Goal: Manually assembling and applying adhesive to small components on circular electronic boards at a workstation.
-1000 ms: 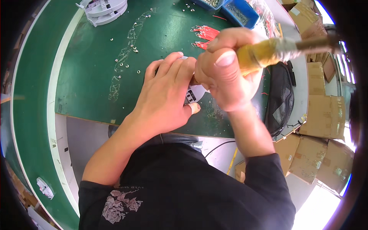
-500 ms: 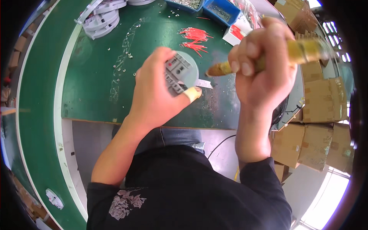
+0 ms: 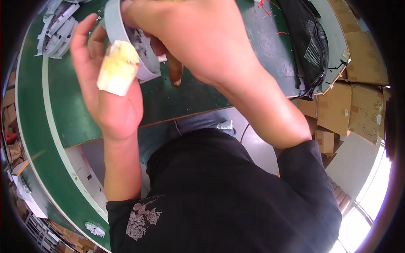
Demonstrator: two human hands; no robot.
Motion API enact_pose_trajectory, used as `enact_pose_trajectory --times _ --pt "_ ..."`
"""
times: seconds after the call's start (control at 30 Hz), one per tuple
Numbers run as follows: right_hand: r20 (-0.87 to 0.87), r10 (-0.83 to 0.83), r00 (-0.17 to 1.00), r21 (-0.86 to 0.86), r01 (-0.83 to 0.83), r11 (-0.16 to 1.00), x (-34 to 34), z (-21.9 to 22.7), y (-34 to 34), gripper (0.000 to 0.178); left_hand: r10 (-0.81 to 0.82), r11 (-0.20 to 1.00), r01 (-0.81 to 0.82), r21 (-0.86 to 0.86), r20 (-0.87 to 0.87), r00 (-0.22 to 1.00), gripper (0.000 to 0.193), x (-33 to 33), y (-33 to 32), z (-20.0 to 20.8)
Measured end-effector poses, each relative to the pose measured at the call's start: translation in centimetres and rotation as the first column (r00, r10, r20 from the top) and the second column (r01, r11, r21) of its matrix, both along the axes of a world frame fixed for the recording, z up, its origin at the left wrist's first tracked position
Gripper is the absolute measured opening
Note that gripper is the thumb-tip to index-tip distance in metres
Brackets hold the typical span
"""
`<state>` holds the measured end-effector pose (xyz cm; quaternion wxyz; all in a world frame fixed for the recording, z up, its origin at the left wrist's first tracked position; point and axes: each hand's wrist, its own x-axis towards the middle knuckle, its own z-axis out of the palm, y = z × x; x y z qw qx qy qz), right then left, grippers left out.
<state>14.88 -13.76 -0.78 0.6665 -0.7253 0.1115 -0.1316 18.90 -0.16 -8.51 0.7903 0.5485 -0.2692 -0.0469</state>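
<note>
A grey round plastic part (image 3: 147, 69), tilted on edge, is between my hands over the green table. My right hand (image 3: 198, 42) reaches across it with bent fingers at its rim. From under that hand sticks the brown, tapered end of a yellow tool (image 3: 175, 69); the rest is mostly hidden, and its kind cannot be made out. My left hand (image 3: 114, 101) is beside the part, palm showing and fingers spread. Its thumb, wrapped in pale yellow tape, lies in front of the part's rim. Dark details show inside the part.
Several grey curved plastic pieces (image 3: 59, 31) are piled at the far left. A black mesh bag (image 3: 310, 46) lies on the right of the green table (image 3: 185, 99). Cardboard boxes (image 3: 363, 109) are stacked beyond it. A small pale part (image 3: 95, 230) rests on the green strip at left.
The grey part has moved left and tipped onto its edge. My right hand has come left across to it with the yellow tool. My left hand has turned palm-up and its fingers have spread.
</note>
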Motion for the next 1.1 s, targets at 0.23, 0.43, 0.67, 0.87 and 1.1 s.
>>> enact_pose_trajectory --times 0.23,0.43,0.67,0.87,1.1 --pt "0.062 0.016 0.998 0.351 -0.036 0.936 -1.0 -1.1 1.1 0.011 -0.306 0.942 0.278 -0.187 -0.138 0.942 0.08 0.2 1.4 0.3" --pt "0.062 0.073 0.995 0.26 -0.086 0.962 -1.4 -0.4 1.3 0.011 -0.218 0.949 0.138 -0.282 -0.275 0.936 0.08 -0.9 1.2 0.3" --pt "0.033 0.07 0.997 -0.076 -0.068 0.995 -2.0 -1.3 1.8 0.011 -0.337 0.867 0.198 -0.458 -0.244 0.909 0.074 -0.3 1.9 0.2" --pt "0.143 0.093 0.985 -0.261 -0.053 0.964 -1.9 -1.7 1.5 0.012 -0.345 0.85 0.164 -0.501 -0.294 0.892 0.072 -0.9 2.1 0.7" --pt "-0.02 0.104 0.994 -0.14 -0.106 0.985 -1.4 0.8 1.2 0.012 -0.258 0.962 0.225 -0.157 -0.229 0.939 0.074 -0.6 3.8 1.4"
